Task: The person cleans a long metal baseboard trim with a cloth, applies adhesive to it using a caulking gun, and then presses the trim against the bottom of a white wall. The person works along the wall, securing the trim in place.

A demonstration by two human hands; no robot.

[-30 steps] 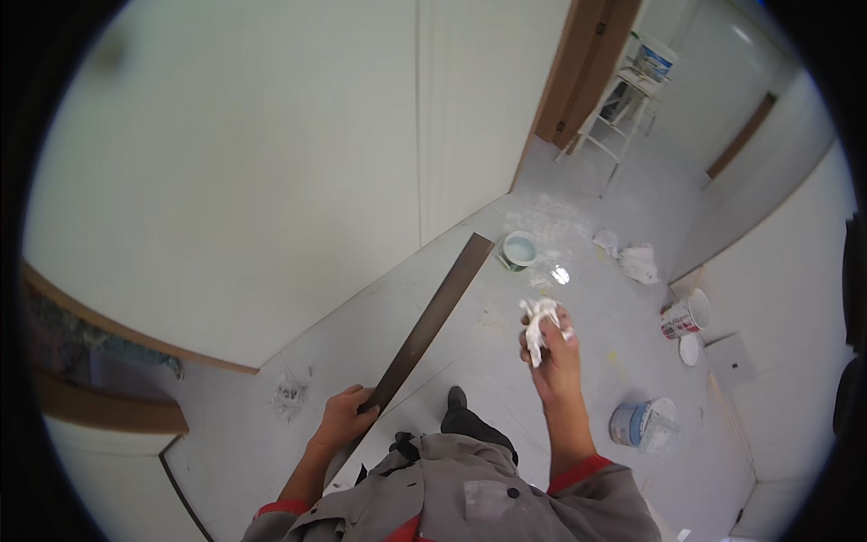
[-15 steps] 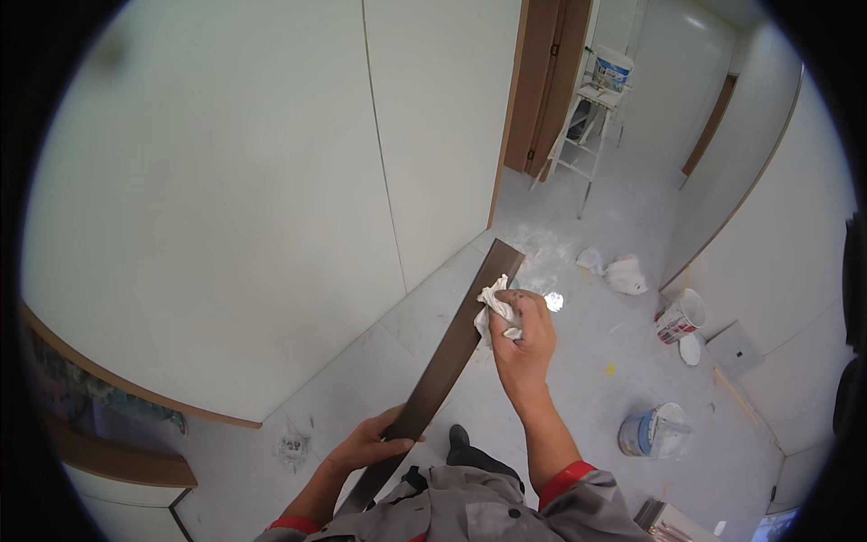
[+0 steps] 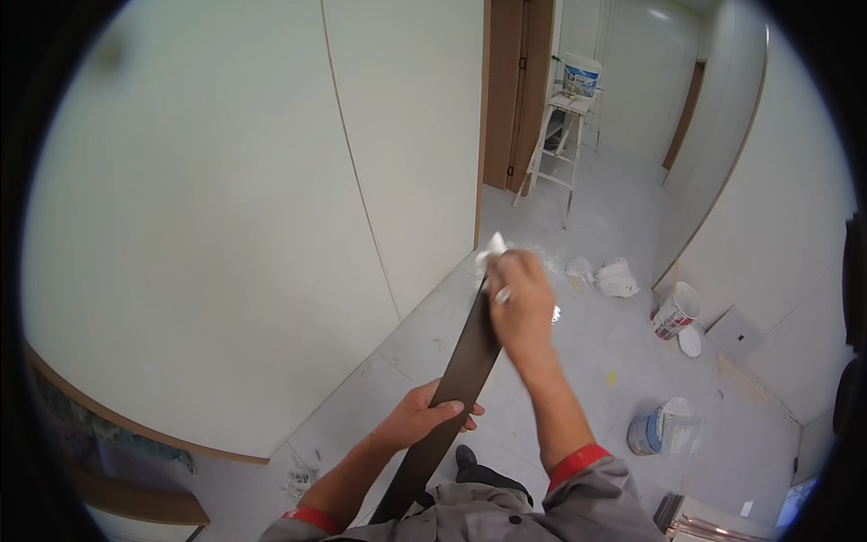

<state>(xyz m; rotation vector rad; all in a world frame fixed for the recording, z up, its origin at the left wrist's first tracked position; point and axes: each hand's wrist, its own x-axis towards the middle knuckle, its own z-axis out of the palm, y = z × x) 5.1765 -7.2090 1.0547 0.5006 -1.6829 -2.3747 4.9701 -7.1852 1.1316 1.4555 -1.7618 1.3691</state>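
A long, flat dark brown board point(image 3: 449, 408) slants up from my waist, away from me and to the right. My left hand point(image 3: 432, 414) grips it around its middle, thumb on the upper face and fingertips showing past the right edge. At the far end my right hand point(image 3: 521, 303) is closed on a crumpled white cloth point(image 3: 493, 248), pressed against the board. That hand is slightly smeared by motion and covers the board's tip. Part of the cloth sticks out beyond the fingers.
A large white wall panel point(image 3: 226, 199) stands at left. Ahead, a white stepladder point(image 3: 557, 154) carries a bucket point(image 3: 581, 75) beside a brown door frame point(image 3: 513, 99). On the right-hand floor are white bags point(image 3: 617, 278), a white-and-red bucket point(image 3: 675, 312) and a blue-and-white bucket point(image 3: 647, 432).
My right hand has slid the cloth up to the board's far end. My left hand now holds the board farther up, and its flat face is turned more toward me.
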